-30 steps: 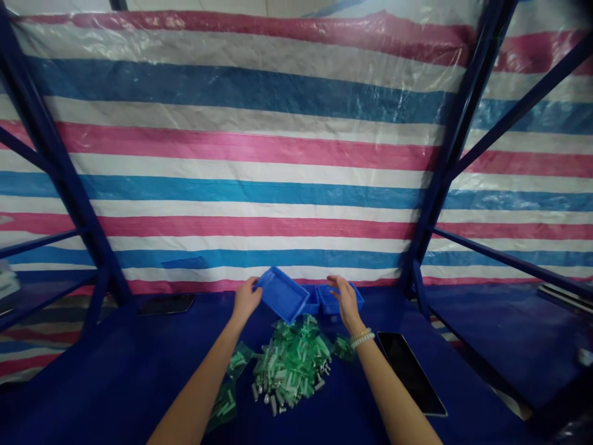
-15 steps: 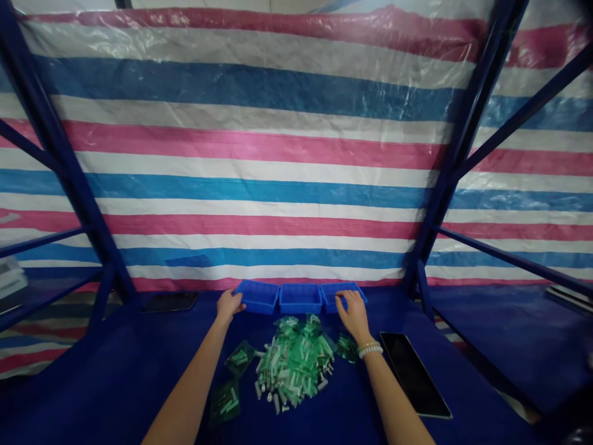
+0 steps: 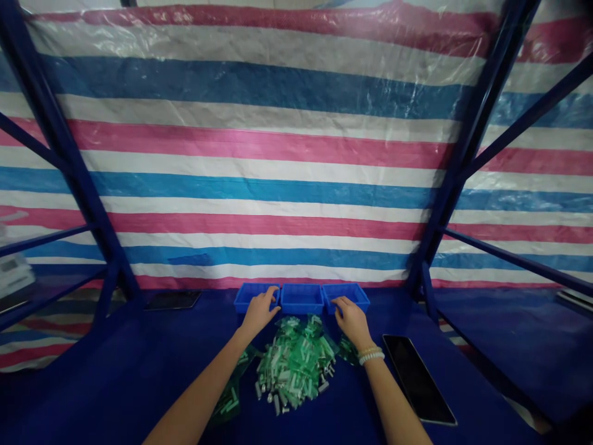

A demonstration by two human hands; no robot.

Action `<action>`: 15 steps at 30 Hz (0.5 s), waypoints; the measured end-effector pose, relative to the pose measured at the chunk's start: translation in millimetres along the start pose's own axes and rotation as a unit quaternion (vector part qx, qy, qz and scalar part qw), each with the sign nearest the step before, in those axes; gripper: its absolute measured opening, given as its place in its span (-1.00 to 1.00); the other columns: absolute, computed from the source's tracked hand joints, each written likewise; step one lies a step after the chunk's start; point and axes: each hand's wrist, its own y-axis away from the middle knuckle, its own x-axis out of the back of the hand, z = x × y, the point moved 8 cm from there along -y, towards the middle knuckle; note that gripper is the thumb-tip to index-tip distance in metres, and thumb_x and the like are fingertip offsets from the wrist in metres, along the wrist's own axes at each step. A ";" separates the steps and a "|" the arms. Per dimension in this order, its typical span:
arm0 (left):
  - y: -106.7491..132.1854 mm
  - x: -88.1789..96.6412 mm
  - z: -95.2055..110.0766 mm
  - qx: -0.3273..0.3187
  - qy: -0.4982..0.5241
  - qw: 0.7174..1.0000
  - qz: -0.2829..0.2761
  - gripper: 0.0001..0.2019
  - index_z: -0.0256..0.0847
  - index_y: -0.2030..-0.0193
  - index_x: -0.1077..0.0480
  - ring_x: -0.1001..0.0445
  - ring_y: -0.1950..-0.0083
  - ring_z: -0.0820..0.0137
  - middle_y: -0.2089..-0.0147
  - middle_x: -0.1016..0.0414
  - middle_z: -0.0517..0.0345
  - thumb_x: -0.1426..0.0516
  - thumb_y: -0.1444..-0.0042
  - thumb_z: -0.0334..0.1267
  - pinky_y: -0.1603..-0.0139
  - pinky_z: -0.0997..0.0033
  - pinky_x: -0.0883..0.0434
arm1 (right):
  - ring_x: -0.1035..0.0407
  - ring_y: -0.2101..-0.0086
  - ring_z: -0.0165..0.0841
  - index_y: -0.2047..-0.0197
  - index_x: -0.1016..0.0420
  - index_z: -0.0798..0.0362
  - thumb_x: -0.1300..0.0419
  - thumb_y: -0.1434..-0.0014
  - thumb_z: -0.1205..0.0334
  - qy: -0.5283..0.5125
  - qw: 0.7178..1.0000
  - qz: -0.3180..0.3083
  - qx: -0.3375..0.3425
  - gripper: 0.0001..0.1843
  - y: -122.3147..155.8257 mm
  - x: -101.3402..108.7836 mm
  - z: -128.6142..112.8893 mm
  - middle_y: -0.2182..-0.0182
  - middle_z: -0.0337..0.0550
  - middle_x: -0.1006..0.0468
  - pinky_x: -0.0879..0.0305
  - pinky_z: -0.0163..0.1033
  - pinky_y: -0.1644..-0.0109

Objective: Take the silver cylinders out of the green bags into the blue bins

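Note:
Three small blue plastic trays stand in a row on the table: a left tray (image 3: 243, 299), a middle tray (image 3: 302, 300) and a right tray (image 3: 354, 294). My left hand (image 3: 260, 312) is over the right front part of the left tray, thumb and fingers apart, nothing visible in it. At the front edge of the right tray, my right hand (image 3: 352, 320) has bent fingers with a gap to the thumb; it shows nothing held. Nearer me lies a heap of small green plastic bags and loose silvery-white cylindrical pieces (image 3: 296, 364).
Green bags (image 3: 227, 398) with small pieces lie left of the heap, partly behind my left forearm. Another green bag (image 3: 346, 349) is beside my right wrist. A black tablet (image 3: 419, 380) lies at right, a dark flat device (image 3: 173, 300) at back left. Blue metal posts (image 3: 438, 210) flank the table.
My left hand has moved right, from the outer left side of the left tray to its right front part. My right hand has drawn slightly back toward the right tray's front edge.

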 end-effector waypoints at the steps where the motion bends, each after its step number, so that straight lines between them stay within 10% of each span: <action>1: -1.6 -4.0 -1.7 -0.001 0.011 1.000 0.003 -0.52 -0.12 -0.17 -0.22 -0.53 0.07 0.25 0.15 -0.57 0.09 -0.18 -0.09 -0.35 0.01 0.30 -0.39 | -0.47 0.18 -0.23 0.08 -0.51 0.03 0.01 -0.17 0.49 -0.004 1.000 -0.002 0.004 -0.63 0.2 -1.9 -0.1 0.20 -0.06 -0.57 -0.36 -0.19 0.09; 15: 3.3 -17.1 6.9 -0.093 -0.019 0.995 -0.037 -0.68 0.04 -0.16 -0.34 -0.40 -0.04 0.25 0.01 -0.41 0.09 0.00 -0.31 -0.21 -0.10 0.17 -0.22 | -0.45 0.10 -0.23 0.00 -0.51 0.09 0.07 -0.04 0.63 -0.073 0.997 -0.004 0.025 -0.44 0.5 -15.7 7.9 0.12 0.01 -0.53 -0.40 -0.06 -0.05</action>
